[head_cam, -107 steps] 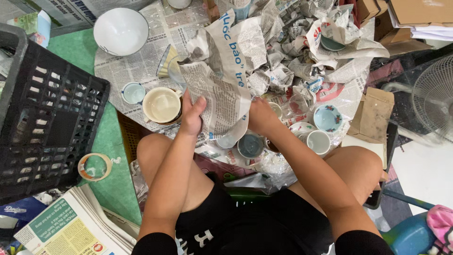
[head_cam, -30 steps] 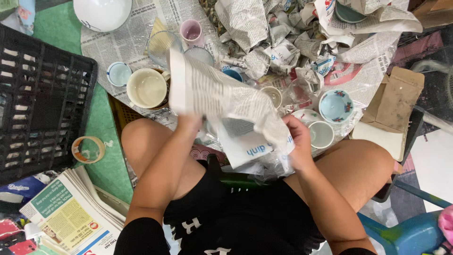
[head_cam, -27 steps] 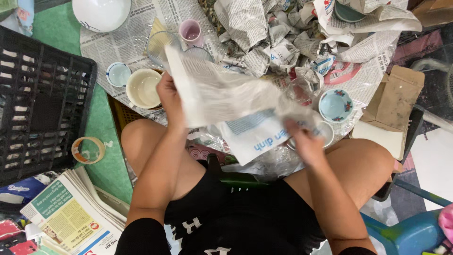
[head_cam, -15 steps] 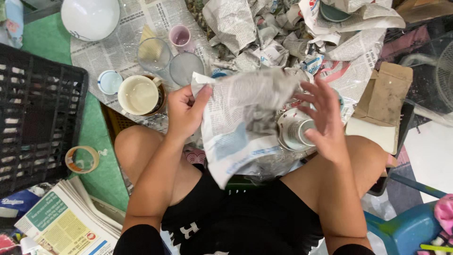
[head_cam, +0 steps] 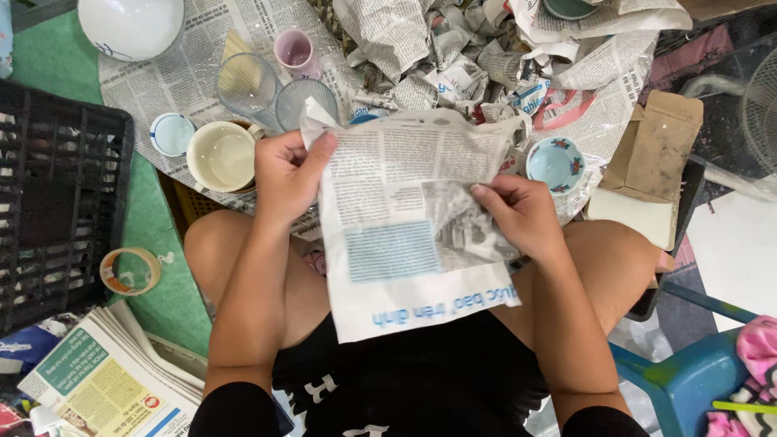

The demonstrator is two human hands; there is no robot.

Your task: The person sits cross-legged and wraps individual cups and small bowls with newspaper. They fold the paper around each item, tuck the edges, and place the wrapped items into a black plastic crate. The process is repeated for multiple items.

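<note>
A crumpled newspaper sheet (head_cam: 396, 218) hangs spread over my lap, and both hands hold it. My left hand (head_cam: 287, 174) pinches its upper left edge. My right hand (head_cam: 518, 214) presses a wrinkled fold on the sheet's right side; whatever lies under that fold is hidden. Just beyond the sheet stand a cream mug (head_cam: 221, 155), two clear glasses (head_cam: 247, 83), a pink cup (head_cam: 293, 51) and a small blue floral bowl (head_cam: 555, 164).
A black plastic crate (head_cam: 57, 210) stands at the left, a tape roll (head_cam: 129, 270) and a stack of newspapers (head_cam: 105, 372) beside it. Wadded newspaper (head_cam: 421, 40) piles up ahead. A white bowl (head_cam: 129, 24) sits far left, cardboard (head_cam: 651, 162) at the right, a blue stool (head_cam: 688, 380) lower right.
The sheet was lifted and turned in the air, then folded around a small cup; now it lies flatter over my lap with my right hand pressing on it.
</note>
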